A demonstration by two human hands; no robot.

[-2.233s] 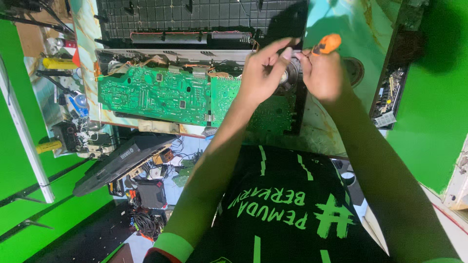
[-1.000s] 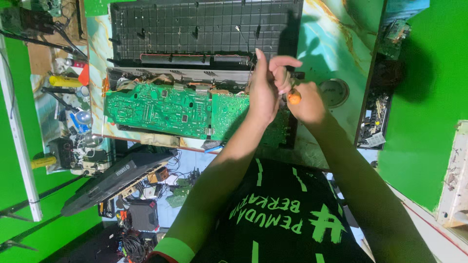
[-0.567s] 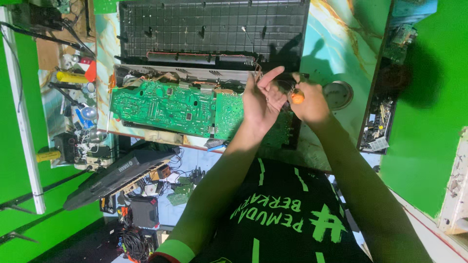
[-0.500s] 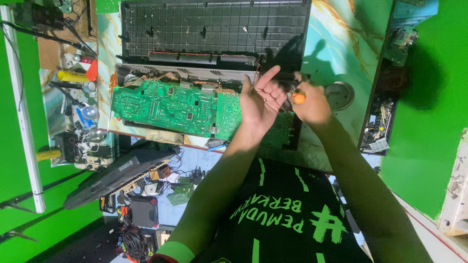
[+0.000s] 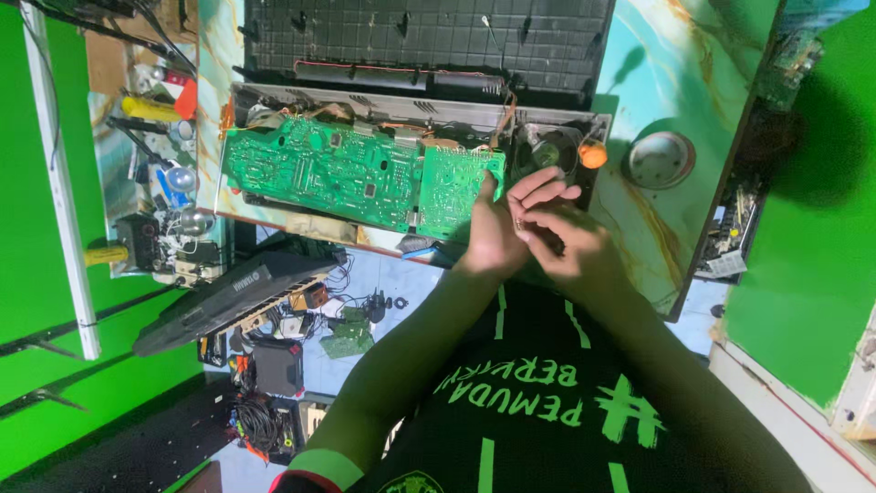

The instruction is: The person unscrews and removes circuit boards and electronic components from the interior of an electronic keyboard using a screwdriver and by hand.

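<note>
At the far left a cluttered shelf [image 5: 151, 173] is holding tools, a bulb and small parts against the green wall. Below it a long dark keyboard casing [image 5: 233, 297] is leaning over a floor strewn with cables and loose parts.

On the marbled teal table [image 5: 693, 82] an opened device is lying: its black ribbed back cover [image 5: 429, 36] is sitting at the far edge, and nearer the person the green circuit board [image 5: 360, 173] is stretching across the open chassis. The left hand [image 5: 497, 237] is hovering at the board's right end, its thumb touching the board's edge, fingers half spread and pointing toward the right. The right hand [image 5: 570, 251] is meeting it just beside the board, over the table's near edge, with its fingers curled inward against the left palm. The two hands are touching, and something small seems to be pinched between them, but what it is cannot be told.

Just beyond the fingertips, an orange-handled screwdriver [image 5: 591, 155] is resting upright in the chassis corner, close to the hands but untouched. Further right a round grey dish [image 5: 659, 160] is sitting on the table, well apart from both hands. Both forearms are reaching up from the black shirt with green lettering.
</note>
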